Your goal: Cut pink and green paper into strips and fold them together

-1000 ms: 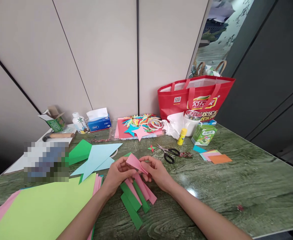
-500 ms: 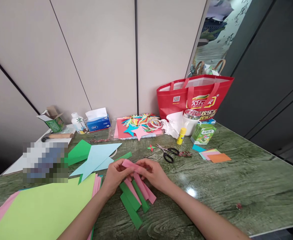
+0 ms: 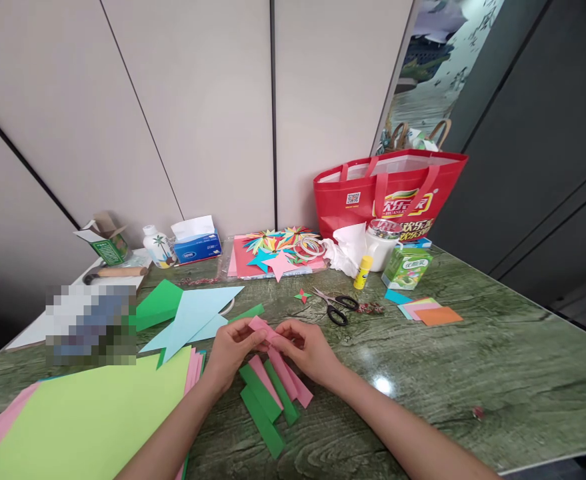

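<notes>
Between my two hands is a pink paper strip (image 3: 261, 326), pinched at its lower part by both thumbs and fingers. My left hand (image 3: 237, 347) is closed on its left side; my right hand (image 3: 305, 347) is closed on its right side. The fingertips behind the paper are partly hidden. Just below them on the table lie several green paper strips (image 3: 263, 423) and pink paper strips (image 3: 300, 390), overlapping one another. Beyond my hands are a small red-and-green paper star (image 3: 301, 296) and black-handled scissors (image 3: 337, 308).
Coloured paper sheets (image 3: 87, 413) lie at the left, with light blue paper pieces (image 3: 197, 310) behind. A yellow glue stick (image 3: 363, 272), a green drink carton (image 3: 407, 268) and a red bag (image 3: 393, 193) stand at the back right. Small paper pieces (image 3: 440, 316) lie right.
The pink strip in my hands has turned a little, its upper end now pointing more upward. My fingers have shifted slightly on it; the things on the table are unmoved.
</notes>
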Demonstrator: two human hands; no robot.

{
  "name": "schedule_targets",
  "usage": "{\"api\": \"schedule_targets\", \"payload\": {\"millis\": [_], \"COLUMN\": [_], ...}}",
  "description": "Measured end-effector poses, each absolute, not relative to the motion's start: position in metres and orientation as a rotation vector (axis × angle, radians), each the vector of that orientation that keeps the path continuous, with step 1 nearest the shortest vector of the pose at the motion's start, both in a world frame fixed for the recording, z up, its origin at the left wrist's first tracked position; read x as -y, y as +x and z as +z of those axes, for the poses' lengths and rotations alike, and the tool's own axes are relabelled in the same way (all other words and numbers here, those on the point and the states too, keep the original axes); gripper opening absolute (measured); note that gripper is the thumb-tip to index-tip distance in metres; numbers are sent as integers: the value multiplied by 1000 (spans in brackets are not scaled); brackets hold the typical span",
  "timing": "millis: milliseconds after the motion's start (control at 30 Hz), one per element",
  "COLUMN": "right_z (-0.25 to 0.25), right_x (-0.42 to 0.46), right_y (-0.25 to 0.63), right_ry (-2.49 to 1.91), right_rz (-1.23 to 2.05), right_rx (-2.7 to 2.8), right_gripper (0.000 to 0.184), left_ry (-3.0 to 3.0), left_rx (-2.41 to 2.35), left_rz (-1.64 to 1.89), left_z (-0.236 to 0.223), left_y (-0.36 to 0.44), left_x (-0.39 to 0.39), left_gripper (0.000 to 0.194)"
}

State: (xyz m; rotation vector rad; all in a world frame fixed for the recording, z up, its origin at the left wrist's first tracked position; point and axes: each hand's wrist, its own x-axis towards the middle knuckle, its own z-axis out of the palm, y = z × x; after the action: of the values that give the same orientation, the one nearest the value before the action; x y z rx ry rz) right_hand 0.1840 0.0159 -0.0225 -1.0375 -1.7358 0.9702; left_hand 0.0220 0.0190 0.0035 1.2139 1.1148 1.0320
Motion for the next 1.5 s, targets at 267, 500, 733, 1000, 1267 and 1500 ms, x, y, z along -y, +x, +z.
{"api": "schedule_targets", "payload": {"millis": [267,500,733,1000,1267,1500], "right_z": [-27,-29,-30,-26,-28,-29], "right_x": [-17,-19,-19,-19,-20,-21], "right_y": [183,182,182,182,183,183], "right_ry": [-967,-997,-1012,-1001,-1007,-1011], "right_rz": [1238,1276,1179,1204,1276,1261], "right_rx": [1576,1500,1511,1452,1431,1462], "right_gripper": [24,23,19,19,23,21], "left_ry": [1181,1179,1118,1072,1025,1056], "left_rx": [-1078,-1035,-1093,-1075,-1058,-1045], "left_rz": [1018,1015,1043,1043,1034,993], "left_z": [-3,-3,-3,-6,-7,-3], "left_y": [22,21,21,19,19,19], "left_x": [-19,-19,-20,-20,-22,-20], "left_gripper": [20,21,20,21,23,25]}}
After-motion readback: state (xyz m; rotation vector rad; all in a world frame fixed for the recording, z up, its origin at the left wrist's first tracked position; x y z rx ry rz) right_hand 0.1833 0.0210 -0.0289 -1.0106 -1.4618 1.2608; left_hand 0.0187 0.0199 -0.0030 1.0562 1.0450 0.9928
